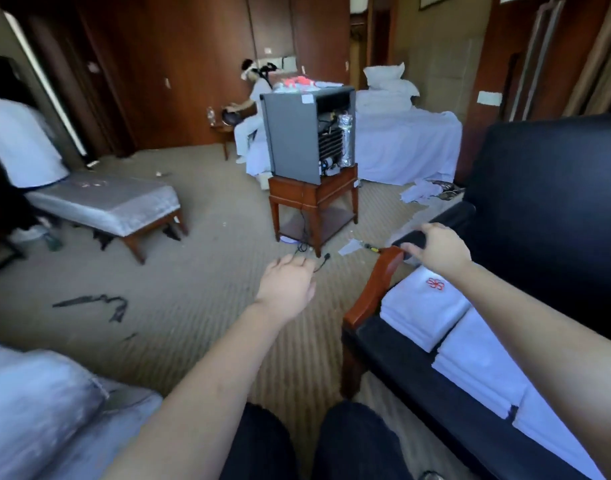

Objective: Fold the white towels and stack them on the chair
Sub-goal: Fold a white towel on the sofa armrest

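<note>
My right hand (439, 249) fingers curl over the black leather chair (539, 185) 's padded armrest (453, 214), folded white towels (425, 306) just beneath, nearer me; left hand (286, 285) open, farther off.

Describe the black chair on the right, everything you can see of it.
The chair has black, leather-looking upholstery on its back and seat, and a reddish-brown wooden frame with a curved arm support. A black padded armrest tops that support. It stands upright on the striped carpet, partly out of frame. Folded white towels lie in a row on its seat, the farthest bearing a red flower emblem. The right hand curls its fingers over the armrest's front end.
</note>
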Available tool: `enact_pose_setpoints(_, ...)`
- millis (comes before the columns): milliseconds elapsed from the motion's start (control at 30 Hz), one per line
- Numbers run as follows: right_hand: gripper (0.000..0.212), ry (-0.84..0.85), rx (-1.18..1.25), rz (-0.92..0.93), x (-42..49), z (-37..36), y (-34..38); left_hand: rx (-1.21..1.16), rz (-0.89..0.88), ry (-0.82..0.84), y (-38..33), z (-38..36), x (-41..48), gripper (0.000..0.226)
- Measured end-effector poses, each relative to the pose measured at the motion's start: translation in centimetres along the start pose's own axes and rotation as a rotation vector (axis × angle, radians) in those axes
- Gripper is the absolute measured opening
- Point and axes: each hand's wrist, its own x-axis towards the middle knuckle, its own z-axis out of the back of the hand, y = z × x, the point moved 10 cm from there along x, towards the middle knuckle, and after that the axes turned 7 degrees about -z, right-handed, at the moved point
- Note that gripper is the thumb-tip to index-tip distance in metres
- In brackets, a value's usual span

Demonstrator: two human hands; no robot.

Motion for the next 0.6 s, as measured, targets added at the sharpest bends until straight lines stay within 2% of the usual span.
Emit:
enact_pose_setpoints(300,0.034,0.01,0.085,0.528,-5.4,-2.2,30.6,0.143,0.438,-0.031,19.4,8.8,-17.2,0.038)
enact_pose_setpoints(433,0.029,0.086,0.147,0.739,-11.4,-4.5,41.0,0.239,0.651,0.01,23.6,11.6,-27.6,0.035)
enact_pose_setpoints(600,0.026,0.21,0.271,0.959,-20.4,-6.8,50.1,0.323,0.892,0.08,25.4,14.6,-40.5,0.034)
